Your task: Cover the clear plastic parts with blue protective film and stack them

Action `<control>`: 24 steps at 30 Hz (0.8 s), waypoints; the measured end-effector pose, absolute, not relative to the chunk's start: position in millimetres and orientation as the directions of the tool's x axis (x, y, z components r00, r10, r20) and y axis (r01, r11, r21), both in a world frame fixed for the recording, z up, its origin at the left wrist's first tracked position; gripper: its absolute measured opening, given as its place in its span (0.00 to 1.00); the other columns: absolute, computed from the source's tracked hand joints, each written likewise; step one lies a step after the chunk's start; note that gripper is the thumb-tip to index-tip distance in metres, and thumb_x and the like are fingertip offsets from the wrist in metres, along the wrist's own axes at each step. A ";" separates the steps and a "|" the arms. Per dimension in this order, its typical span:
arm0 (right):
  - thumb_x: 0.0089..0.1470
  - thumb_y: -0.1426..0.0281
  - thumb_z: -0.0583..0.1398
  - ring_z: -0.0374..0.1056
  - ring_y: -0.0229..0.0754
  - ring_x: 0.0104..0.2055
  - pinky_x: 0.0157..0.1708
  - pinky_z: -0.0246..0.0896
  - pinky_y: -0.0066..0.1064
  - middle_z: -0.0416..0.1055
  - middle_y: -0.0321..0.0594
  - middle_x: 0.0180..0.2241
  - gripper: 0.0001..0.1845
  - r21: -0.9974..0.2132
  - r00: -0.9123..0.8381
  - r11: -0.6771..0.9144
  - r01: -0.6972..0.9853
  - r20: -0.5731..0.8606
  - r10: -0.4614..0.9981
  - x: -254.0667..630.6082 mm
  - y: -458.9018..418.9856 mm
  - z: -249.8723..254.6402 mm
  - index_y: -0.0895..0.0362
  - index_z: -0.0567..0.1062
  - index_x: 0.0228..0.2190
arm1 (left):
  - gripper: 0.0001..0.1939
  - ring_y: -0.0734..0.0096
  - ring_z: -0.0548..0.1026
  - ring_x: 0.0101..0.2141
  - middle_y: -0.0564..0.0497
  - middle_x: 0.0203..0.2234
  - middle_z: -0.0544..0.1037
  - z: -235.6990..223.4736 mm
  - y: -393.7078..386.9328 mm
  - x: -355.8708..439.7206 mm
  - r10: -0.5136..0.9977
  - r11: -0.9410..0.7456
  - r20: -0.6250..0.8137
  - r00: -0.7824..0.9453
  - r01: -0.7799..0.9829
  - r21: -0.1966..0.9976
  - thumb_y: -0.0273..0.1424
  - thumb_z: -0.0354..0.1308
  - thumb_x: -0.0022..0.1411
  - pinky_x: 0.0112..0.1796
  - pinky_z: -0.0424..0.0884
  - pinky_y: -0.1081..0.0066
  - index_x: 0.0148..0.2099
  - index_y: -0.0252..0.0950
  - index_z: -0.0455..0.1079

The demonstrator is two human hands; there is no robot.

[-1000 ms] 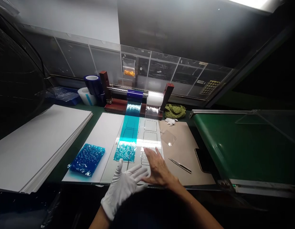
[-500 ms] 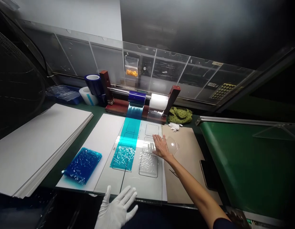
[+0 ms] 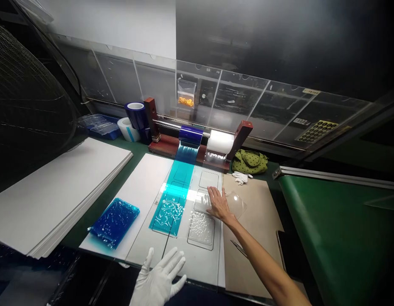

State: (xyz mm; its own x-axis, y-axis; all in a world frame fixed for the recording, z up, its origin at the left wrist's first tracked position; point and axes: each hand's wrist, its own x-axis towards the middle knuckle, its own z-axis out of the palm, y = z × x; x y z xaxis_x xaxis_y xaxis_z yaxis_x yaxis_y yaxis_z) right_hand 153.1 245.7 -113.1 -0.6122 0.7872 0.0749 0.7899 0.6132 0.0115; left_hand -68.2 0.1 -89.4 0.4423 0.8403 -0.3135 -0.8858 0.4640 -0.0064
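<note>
White-gloved, my left hand (image 3: 159, 280) hangs open and empty at the board's (image 3: 203, 265) front edge; my bare right hand (image 3: 218, 205) lies splayed, gripping nothing, on the clear plastic sheet (image 3: 237, 205).

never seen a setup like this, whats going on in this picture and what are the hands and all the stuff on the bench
This view comes from a camera worn on a person's head, looking down at their own hands on a workbench. The left hand wears a white glove and holds nothing, near the front edge of a pale board marked with rectangular outlines. The bare right hand lies open against a clear sheet. A strip of blue film runs down the board from a roll on a holder. To the left, a crumpled blue sheet lies on a white board. To the right, tweezers lie on a tan mat.
</note>
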 end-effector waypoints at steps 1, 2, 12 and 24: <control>0.39 0.63 0.66 0.48 0.57 0.62 0.60 0.22 0.56 0.54 0.58 0.59 0.55 0.005 -0.614 0.615 0.788 0.068 0.786 152.6 246.5 -114.8 0.63 0.44 0.61 | 0.31 0.59 0.33 0.63 0.44 0.59 0.60 -89.7 0.9 -67.9 0.839 0.461 -0.324 0.438 -0.887 -0.004 0.45 0.47 0.57 0.60 0.41 0.48 0.57 0.30 0.63; 0.39 0.62 0.66 0.47 0.58 0.62 0.60 0.21 0.57 0.54 0.58 0.59 0.55 -0.001 -0.617 0.618 0.786 0.059 0.785 152.2 247.3 -116.5 0.63 0.44 0.61 | 0.31 0.59 0.34 0.63 0.44 0.59 0.60 -90.1 1.8 -67.8 0.838 0.460 -0.331 0.435 -0.888 -0.001 0.45 0.47 0.58 0.60 0.41 0.48 0.57 0.30 0.63; 0.55 0.66 0.53 0.55 0.56 0.57 0.53 0.48 0.50 0.58 0.59 0.54 0.30 -0.162 -0.227 0.278 0.947 0.274 0.934 184.4 264.0 -113.4 0.63 0.55 0.57 | 0.28 0.65 0.33 0.63 0.51 0.60 0.60 -91.4 13.8 -67.0 0.835 0.469 -0.357 0.420 -0.881 0.060 0.47 0.45 0.58 0.61 0.43 0.52 0.55 0.39 0.66; 0.58 0.63 0.49 0.70 0.44 0.29 0.26 0.53 0.29 0.74 0.45 0.26 0.17 -0.365 0.131 -0.139 0.920 -0.048 0.990 205.1 279.3 -100.1 0.55 0.76 0.32 | 0.31 0.60 0.31 0.63 0.50 0.60 0.59 -83.5 16.9 -61.8 0.863 0.489 -0.216 0.456 -0.862 0.134 0.51 0.43 0.59 0.60 0.37 0.49 0.58 0.41 0.62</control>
